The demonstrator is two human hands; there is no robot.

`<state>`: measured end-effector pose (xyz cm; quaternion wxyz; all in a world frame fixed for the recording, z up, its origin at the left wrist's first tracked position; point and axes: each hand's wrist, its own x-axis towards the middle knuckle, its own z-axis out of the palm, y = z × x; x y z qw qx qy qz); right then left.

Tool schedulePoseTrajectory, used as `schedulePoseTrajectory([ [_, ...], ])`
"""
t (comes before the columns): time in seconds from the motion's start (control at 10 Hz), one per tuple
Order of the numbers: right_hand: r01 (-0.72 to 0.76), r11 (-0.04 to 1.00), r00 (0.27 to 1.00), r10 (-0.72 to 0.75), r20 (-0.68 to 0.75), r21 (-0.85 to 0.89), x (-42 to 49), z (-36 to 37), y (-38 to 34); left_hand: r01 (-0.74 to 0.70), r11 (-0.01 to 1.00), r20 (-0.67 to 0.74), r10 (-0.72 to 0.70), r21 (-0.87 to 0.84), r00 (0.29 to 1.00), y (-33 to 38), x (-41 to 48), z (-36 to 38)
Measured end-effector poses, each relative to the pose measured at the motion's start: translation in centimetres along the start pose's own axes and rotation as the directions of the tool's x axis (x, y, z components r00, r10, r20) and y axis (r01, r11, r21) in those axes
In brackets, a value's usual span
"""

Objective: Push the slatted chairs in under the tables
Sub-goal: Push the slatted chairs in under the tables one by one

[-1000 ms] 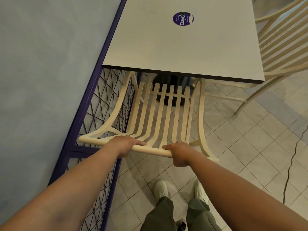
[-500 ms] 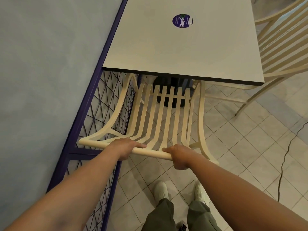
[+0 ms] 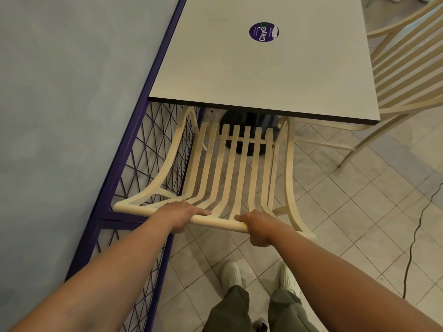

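We are standing behind the chair (image 3: 230, 168), its seat lying under the table's (image 3: 263, 73) near edge, a fence (image 3: 143, 168) running left, another chair (image 3: 407, 68) standing right.

Cream slatted chair (image 3: 230, 168), grey table (image 3: 275, 75), purple sticker (image 3: 263, 31).

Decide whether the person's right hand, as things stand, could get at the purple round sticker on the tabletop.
Probably not without letting go: the right hand is closed on the chair's top rail, and the sticker lies far across the table, beyond the slatted back.
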<state>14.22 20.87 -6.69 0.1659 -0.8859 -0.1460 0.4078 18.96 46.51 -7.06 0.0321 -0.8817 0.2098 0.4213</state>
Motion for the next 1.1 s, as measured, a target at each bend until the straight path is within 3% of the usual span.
schedulePoseTrajectory([
  [0.8,0.001,1.000,0.998,0.000,0.060,-0.006,0.4,-0.8,-0.2,0.000,1.000,0.050,0.001,-0.014,0.999,0.3,-0.7,-1.5],
  [1.1,0.017,0.997,0.996,-0.010,0.087,-0.077,-0.3,-4.4,-1.5,0.051,0.978,-0.025,-0.057,-0.200,0.998,3.2,-3.1,-4.1],
])
